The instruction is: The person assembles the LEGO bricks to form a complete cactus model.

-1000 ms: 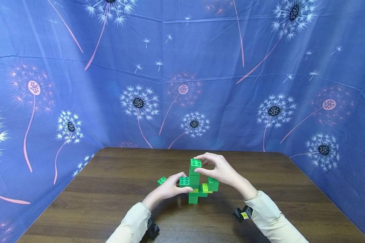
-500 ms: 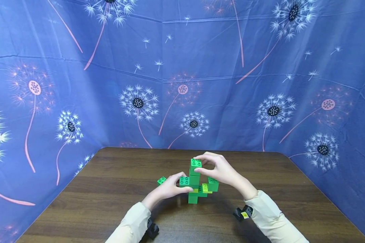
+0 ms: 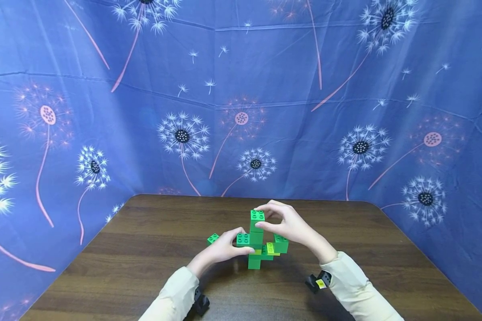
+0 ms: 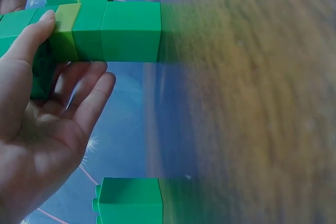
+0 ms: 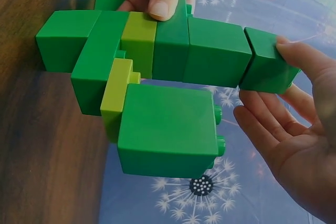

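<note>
A tower of green toy building bricks with yellow-green pieces among them stands upright on the table in the head view. My left hand grips its middle, thumb on the near side by a yellow-green brick and fingers behind. At the top, my right hand pinches the uppermost green brick between thumb and fingers. A thin dark seam parts that brick from the one below in the right wrist view. A green brick on a thin yellow-green brick juts out on the tower's right side.
A separate studded green brick lies on the brown wooden table, left of the tower and just beyond my left hand. A blue dandelion-print cloth hangs behind the table's far edge and at both sides.
My right hand and the top brick have shifted very slightly left. The left hand keeps its grip on the tower in the same place.
</note>
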### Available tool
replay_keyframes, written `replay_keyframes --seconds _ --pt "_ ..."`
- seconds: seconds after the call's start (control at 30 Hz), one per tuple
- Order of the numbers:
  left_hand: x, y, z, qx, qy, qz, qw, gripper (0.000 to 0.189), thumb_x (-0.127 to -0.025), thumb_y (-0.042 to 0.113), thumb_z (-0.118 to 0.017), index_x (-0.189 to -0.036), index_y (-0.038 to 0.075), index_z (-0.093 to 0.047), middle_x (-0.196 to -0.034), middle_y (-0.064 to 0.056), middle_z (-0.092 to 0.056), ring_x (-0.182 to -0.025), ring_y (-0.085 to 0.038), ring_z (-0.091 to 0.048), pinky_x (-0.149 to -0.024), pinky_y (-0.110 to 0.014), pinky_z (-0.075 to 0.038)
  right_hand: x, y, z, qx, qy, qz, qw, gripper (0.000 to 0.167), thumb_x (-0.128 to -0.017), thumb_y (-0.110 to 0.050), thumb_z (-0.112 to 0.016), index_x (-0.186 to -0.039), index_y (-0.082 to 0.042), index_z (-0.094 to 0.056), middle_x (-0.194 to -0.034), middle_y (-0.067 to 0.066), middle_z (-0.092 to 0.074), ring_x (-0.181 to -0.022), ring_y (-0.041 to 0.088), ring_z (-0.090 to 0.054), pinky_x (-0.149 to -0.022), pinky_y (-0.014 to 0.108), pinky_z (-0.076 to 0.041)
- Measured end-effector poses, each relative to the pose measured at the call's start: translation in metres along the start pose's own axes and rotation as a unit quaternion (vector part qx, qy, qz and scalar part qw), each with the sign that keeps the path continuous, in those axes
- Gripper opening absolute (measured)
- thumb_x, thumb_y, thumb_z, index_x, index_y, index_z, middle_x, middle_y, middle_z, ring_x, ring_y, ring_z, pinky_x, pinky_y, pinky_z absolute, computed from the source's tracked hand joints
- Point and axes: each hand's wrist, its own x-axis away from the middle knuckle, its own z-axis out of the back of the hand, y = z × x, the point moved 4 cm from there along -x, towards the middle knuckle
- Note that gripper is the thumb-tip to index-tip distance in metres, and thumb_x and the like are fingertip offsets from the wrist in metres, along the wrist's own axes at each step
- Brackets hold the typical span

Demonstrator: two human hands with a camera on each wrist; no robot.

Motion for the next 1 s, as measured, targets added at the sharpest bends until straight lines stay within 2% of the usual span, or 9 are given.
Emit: replay_keyframes --seconds 0.1,0.23,0.33,0.53,0.7,0.87,1.0 --pt "0.000 0.000 0.000 0.000 -0.002 0.000 1.0000 0.021 -0.086 0.018 -0.069 -0.093 0.006 -0.054 -0.074 0.006 -0.055 -0.067 -0.003 -0.048 -0.066 -0.022 -0.041 0.001 0.003 -0.001 -0.015 -0.003 -0.014 0.9998 0.032 -0.082 -0.009 -0.072 -0.112 -0.001 -0.064 -0.092 0.007 -0.063 -0.081 0.015 -0.061 -0.080 0.035 -0.052" --pt "-0.008 -0.021 -0.005 -0.008 0.000 0.001 1.0000 0.023 -0.085 0.022 -0.070 -0.095 0.008 -0.054 -0.075 0.006 -0.056 -0.069 -0.004 -0.048 -0.066 -0.023 -0.041 0.002 0.005 -0.002 -0.028 -0.004 -0.016 0.9995 0.033 -0.082 -0.008 -0.072 -0.112 0.000 -0.063 -0.092 0.009 -0.063 -0.081 0.016 -0.061 -0.079 0.036 -0.053" --pt "-0.012 -0.031 -0.008 -0.014 0.005 0.004 0.9999 0.024 -0.085 0.023 -0.070 -0.096 0.009 -0.054 -0.076 0.006 -0.057 -0.070 -0.004 -0.049 -0.067 -0.023 -0.042 0.002 0.005 -0.003 -0.036 -0.003 -0.012 0.9993 0.032 -0.082 -0.007 -0.071 -0.112 0.001 -0.063 -0.091 0.010 -0.063 -0.081 0.016 -0.062 -0.078 0.036 -0.053" --pt "-0.001 -0.006 -0.003 -0.001 0.005 0.001 1.0000 0.022 -0.085 0.018 -0.070 -0.093 0.005 -0.054 -0.074 0.006 -0.055 -0.069 -0.004 -0.048 -0.066 -0.023 -0.041 0.001 0.006 -0.004 -0.043 -0.009 -0.019 0.9988 0.032 -0.083 -0.008 -0.071 -0.113 0.000 -0.063 -0.091 0.009 -0.062 -0.081 0.015 -0.061 -0.079 0.035 -0.053" --pt "0.001 0.001 -0.001 0.000 0.007 -0.006 1.0000 0.022 -0.084 0.017 -0.070 -0.093 0.005 -0.054 -0.075 0.005 -0.056 -0.069 -0.004 -0.049 -0.066 -0.023 -0.041 0.001 0.007 -0.004 -0.045 -0.013 -0.018 0.9987 0.032 -0.083 -0.007 -0.071 -0.113 0.001 -0.062 -0.089 0.009 -0.061 -0.080 0.015 -0.061 -0.078 0.035 -0.053" --pt "-0.001 -0.001 -0.002 -0.003 0.003 0.001 1.0000 0.021 -0.085 0.017 -0.070 -0.092 0.006 -0.054 -0.075 0.005 -0.056 -0.069 -0.005 -0.049 -0.066 -0.023 -0.041 0.001 0.006 -0.004 -0.048 -0.015 -0.016 0.9986 0.033 -0.082 -0.007 -0.071 -0.113 0.001 -0.062 -0.089 0.009 -0.061 -0.079 0.015 -0.060 -0.077 0.034 -0.053" --pt "-0.008 -0.017 -0.006 -0.013 0.005 0.004 0.9999 0.021 -0.085 0.019 -0.070 -0.093 0.007 -0.054 -0.074 0.006 -0.056 -0.069 -0.004 -0.049 -0.065 -0.023 -0.041 0.002 0.008 -0.004 -0.052 -0.016 -0.017 0.9984 0.033 -0.083 -0.008 -0.071 -0.113 0.000 -0.062 -0.089 0.008 -0.061 -0.079 0.014 -0.060 -0.076 0.033 -0.053"
